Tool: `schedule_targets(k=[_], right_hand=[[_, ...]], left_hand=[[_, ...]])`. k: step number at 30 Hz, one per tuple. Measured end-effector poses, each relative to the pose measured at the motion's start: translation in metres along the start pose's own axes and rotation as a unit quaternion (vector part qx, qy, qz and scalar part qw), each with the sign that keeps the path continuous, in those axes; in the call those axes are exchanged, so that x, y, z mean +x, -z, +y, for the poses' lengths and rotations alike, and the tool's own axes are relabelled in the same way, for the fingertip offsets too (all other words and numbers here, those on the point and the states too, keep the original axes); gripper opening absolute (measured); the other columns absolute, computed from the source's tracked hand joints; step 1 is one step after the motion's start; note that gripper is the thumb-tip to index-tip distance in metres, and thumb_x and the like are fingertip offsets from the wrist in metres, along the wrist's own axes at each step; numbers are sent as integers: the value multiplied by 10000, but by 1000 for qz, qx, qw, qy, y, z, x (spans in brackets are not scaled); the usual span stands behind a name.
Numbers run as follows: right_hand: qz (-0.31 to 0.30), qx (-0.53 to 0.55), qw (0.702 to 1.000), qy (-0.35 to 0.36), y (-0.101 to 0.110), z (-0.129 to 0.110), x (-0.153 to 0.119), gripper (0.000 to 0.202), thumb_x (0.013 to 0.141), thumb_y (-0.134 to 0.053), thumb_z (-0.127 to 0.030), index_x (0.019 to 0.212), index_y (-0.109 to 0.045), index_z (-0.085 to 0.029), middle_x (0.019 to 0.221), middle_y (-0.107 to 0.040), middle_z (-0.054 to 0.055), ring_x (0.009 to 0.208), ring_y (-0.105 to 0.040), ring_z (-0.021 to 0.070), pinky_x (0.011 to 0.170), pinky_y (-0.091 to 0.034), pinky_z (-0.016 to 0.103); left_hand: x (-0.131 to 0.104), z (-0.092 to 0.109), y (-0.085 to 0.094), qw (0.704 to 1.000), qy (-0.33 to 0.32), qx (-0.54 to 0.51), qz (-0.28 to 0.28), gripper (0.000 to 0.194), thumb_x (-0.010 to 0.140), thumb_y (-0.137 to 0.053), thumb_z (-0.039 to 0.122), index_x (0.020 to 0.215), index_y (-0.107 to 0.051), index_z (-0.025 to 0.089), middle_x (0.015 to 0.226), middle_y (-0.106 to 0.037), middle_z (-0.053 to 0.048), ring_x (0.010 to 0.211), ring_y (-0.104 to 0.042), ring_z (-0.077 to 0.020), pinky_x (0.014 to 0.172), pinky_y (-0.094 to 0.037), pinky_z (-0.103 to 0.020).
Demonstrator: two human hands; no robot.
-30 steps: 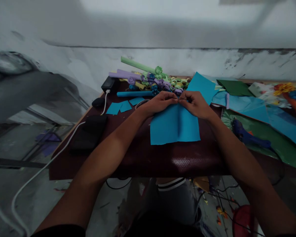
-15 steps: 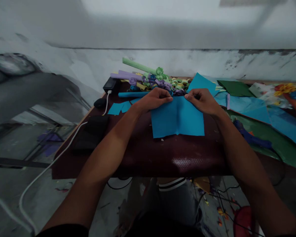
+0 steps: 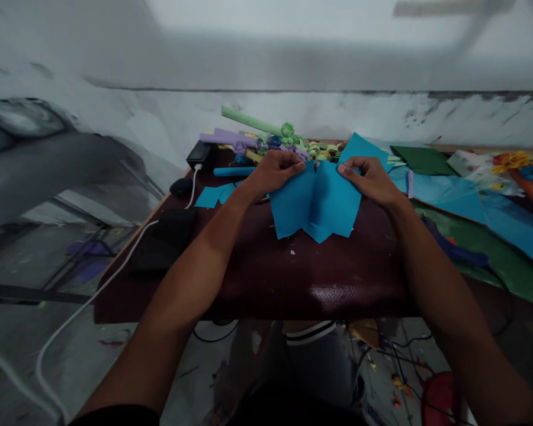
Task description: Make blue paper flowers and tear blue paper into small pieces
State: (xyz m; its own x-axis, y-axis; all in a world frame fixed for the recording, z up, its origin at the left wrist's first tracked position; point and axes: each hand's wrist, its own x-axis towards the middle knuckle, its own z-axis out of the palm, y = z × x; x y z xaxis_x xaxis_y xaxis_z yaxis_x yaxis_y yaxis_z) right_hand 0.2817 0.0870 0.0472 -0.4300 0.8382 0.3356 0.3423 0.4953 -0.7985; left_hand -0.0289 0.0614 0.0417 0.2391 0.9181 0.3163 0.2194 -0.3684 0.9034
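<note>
A sheet of blue paper (image 3: 315,204) hangs above the dark red table (image 3: 266,278), creased down its middle and spread at a slight angle. Its lower edge is jagged, with points and notches. My left hand (image 3: 278,173) pinches the upper left part between thumb and fingers. At the upper right, my right hand (image 3: 366,177) pinches the same sheet, also between thumb and fingers. Behind the hands lies a pile of crumpled paper flowers (image 3: 288,133) in green, purple and blue. A rolled blue paper tube (image 3: 233,171) lies beyond my left hand.
Left on the table are a black adapter (image 3: 199,154) with a white cable (image 3: 133,245), a mouse-like black object (image 3: 180,186) and small blue paper pieces (image 3: 208,196). To the right lie blue sheets (image 3: 448,189), green sheeting (image 3: 506,272) and a dark blue corded tool (image 3: 462,251). A wall stands behind.
The blue sheet has bent further along its middle crease, its sides angling together, and its lower edge now shows jagged points. Both hands keep their pinch, having shifted only slightly.
</note>
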Motion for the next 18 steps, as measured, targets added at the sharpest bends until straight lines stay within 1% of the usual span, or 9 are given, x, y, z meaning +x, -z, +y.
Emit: schedule_targets(k=[3,5,6,8,9,11,14,16,18], right_hand=[[-7,64,997,-39,6,-1,-2,518,908,-946,-725,919,-769,-239,880,-723,73,740,-597,207,656,-502,392],[18,102,993,-55,7,2,-2,482,869,-997,-655,919,-753,-242,885,-739,77,737,-613,212,648,-536,399],[39,115,991,-59,8,4,0,477,851,-1013,-632,925,-743,-246,884,-743,76,737,-620,215,648,-556,404],[83,128,987,-59,7,11,3,474,833,-1020,-610,950,-729,-255,902,-757,75,762,-652,229,666,-600,417],[102,131,984,-56,6,15,5,474,830,-1017,-606,962,-724,-258,918,-767,75,784,-673,238,681,-619,423],[125,139,981,-52,4,23,8,476,824,-1018,-597,990,-726,-260,966,-793,76,842,-714,254,722,-649,432],[137,157,976,-68,3,29,9,525,778,-1055,-595,1043,-752,-258,1033,-828,88,913,-749,272,775,-679,444],[118,160,976,-86,3,29,8,539,768,-1061,-621,1033,-765,-257,1056,-840,100,942,-755,285,810,-699,467],[92,155,979,-94,3,28,6,527,780,-1046,-660,959,-759,-257,1027,-833,105,920,-743,290,816,-707,489]], left_hand=[[1,-1,1,998,26,-41,30,304,980,-948,420,962,-806,152,939,-758,-110,980,-737,-274,971,-614,-400],[2,-8,2,996,32,-68,55,296,941,-976,396,1043,-824,163,1017,-800,-121,1038,-771,-291,970,-641,-402],[4,-12,3,993,36,-86,66,332,915,-995,392,1107,-831,177,1063,-816,-124,1058,-786,-299,962,-657,-409],[6,-23,4,987,47,-132,78,491,841,-1049,377,1241,-821,207,1153,-838,-130,1074,-813,-321,940,-687,-444],[8,-28,4,983,59,-160,74,566,811,-1068,366,1290,-806,215,1174,-846,-133,1082,-825,-337,942,-699,-468],[10,-39,2,971,80,-216,60,639,774,-1080,327,1329,-788,206,1216,-857,-139,1115,-841,-354,988,-711,-509],[11,-51,-5,960,100,-255,53,596,743,-1064,286,1269,-809,171,1251,-863,-155,1134,-847,-336,1062,-704,-526],[12,-57,-9,960,117,-243,79,483,771,-1041,333,1167,-826,160,1211,-867,-155,1081,-843,-317,1049,-706,-524],[14,-62,-12,959,127,-227,116,416,816,-1015,402,1096,-819,166,1149,-868,-145,1018,-832,-304,1015,-712,-522]])
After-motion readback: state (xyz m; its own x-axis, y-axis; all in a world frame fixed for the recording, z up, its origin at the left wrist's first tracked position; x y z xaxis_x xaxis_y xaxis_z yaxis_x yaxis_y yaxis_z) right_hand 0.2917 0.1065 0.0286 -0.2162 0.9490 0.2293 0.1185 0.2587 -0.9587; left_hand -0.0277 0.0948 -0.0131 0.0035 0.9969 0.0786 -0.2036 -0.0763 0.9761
